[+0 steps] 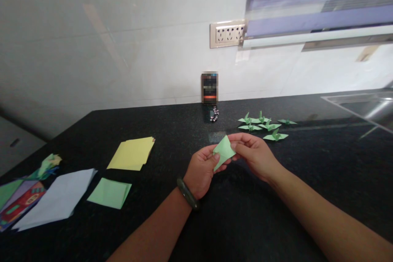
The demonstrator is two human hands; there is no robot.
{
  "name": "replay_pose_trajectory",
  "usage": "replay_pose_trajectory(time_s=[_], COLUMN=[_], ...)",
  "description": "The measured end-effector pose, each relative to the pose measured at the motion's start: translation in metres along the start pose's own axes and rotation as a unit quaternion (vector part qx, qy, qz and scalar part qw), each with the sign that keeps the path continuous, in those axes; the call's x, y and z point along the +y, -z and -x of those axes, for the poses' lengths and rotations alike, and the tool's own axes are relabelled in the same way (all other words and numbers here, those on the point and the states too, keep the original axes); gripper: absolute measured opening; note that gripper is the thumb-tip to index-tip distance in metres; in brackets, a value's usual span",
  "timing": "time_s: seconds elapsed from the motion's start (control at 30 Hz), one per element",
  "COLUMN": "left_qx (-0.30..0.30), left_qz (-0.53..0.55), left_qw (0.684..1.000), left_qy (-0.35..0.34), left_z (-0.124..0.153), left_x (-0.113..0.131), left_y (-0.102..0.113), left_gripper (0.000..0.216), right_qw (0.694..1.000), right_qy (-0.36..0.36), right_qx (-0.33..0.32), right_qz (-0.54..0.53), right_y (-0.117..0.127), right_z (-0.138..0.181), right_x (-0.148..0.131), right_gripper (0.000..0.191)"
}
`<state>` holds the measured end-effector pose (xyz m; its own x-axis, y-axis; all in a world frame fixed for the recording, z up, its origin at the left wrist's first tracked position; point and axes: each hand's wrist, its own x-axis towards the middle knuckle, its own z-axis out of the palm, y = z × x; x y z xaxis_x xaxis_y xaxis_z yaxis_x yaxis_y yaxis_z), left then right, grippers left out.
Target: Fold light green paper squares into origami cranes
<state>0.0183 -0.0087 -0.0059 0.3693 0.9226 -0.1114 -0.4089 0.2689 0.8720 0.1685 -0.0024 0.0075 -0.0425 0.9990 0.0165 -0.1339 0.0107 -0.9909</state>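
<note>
A small piece of folded green paper (224, 152) is held above the dark counter, its top corner pointing up. My left hand (203, 168) pinches its lower left side, thumb lying on the front face. On the right edge, my right hand (250, 151) grips it between thumb and fingers. The fingers behind the paper are partly hidden. Several folded green paper cranes (266, 126) stand on the counter just beyond my right hand. To the left lies a stack of green paper squares (110, 193).
Yellow paper sheets (132, 154) and white paper (61, 198) lie on the left, beside a colourful packet (23, 204) and a crumpled multicoloured paper piece (47, 166). A phone (210, 87) with a beaded strap (215, 114) leans against the wall. A sink (368, 108) is at the right.
</note>
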Motion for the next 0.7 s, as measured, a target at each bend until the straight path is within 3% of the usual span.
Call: replay_pose_trajectory(time_s=[0.13,0.27,0.33,0.53,0.7], left_qx=[0.000,0.018,0.029,0.034,0.018], left_qz=[0.021,0.013,0.009,0.023,0.031], left_qw=[1.000,1.000,1.000,0.999,0.999], left_qy=[0.003,0.005,0.004,-0.007,-0.014], left_z=[-0.0006,-0.0008,-0.0006,-0.0005,-0.0006], left_x=[-0.0006,-0.0017,-0.0018,-0.0022,-0.0043], left_y=[-0.0003,-0.0015,-0.0020,-0.0020,-0.0022], left_gripper=[0.031,0.028,0.025,0.026,0.024], right_qw=[0.982,0.893,0.871,0.854,0.792], right_qy=[0.097,0.239,0.272,0.282,0.348], right_qx=[0.056,0.099,0.084,0.086,0.095], right_qz=[0.152,0.367,0.401,0.428,0.492], right_y=[0.0002,0.0029,0.0036,0.0000,-0.0014], right_z=[-0.0002,0.0008,0.0016,0.0041,0.0040], right_x=[0.0052,0.0074,0.0074,0.0083,0.0100], right_gripper=[0.019,0.010,0.008,0.014,0.028])
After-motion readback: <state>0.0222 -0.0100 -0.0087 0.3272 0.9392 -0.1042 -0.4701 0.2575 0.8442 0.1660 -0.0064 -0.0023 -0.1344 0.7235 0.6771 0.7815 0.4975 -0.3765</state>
